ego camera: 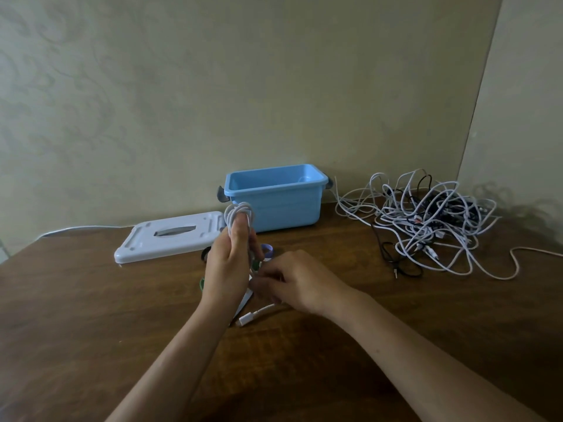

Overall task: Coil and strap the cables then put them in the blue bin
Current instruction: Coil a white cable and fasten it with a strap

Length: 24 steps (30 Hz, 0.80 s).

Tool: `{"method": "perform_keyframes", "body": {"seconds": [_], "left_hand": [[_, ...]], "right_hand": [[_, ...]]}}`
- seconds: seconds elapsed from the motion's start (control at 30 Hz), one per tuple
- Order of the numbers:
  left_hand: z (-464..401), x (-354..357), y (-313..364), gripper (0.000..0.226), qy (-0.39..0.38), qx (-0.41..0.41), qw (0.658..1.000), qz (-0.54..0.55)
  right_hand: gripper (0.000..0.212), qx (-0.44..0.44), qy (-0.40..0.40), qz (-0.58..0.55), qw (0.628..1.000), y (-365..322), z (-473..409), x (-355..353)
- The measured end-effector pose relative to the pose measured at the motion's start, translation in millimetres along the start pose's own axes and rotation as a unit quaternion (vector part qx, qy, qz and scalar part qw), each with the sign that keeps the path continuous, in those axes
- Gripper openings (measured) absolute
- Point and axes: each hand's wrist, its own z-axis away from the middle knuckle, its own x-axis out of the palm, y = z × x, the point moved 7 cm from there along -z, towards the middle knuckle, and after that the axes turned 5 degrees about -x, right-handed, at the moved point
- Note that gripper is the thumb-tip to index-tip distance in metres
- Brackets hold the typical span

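On the brown wooden table (91,315), the open light-blue plastic bin (274,202) stands behind the left hand (227,266), whose fingers clamp an upright coiled white cable (239,213), while the right hand (297,280), fingers curled, pinches the cable's lower end.

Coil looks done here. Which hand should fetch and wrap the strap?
The right hand, most likely. The left hand grips the white coiled cable upright, so it is occupied. The right hand sits low by the straps on the table, fingers curled at the cable's tail.
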Motion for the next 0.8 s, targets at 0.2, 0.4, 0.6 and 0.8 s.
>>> {"method": "perform_keyframes", "body": {"seconds": [0.2,0.4,0.6,0.8], "left_hand": [[4.9,7.0,-0.2,0.062,-0.029,-0.037,0.996,0.07],[7.3,2.1,-2.9,0.077,-0.023,-0.09,0.989,0.118],[3.4,3.4,-3.1,0.059,-0.101,-0.141,0.953,0.246],[1.8,3.3,0.4,0.062,-0.125,-0.137,0.958,0.218]], "right_hand": [[0.054,0.021,-0.014,0.027,0.999,9.5,-3.9,6.8],[0.045,0.039,-0.028,0.014,0.999,13.6,-1.7,-1.7],[0.013,0.064,-0.079,0.012,0.995,17.8,4.9,-18.7],[0.007,0.044,0.006,0.034,0.998,19.0,3.0,-35.3]]}}
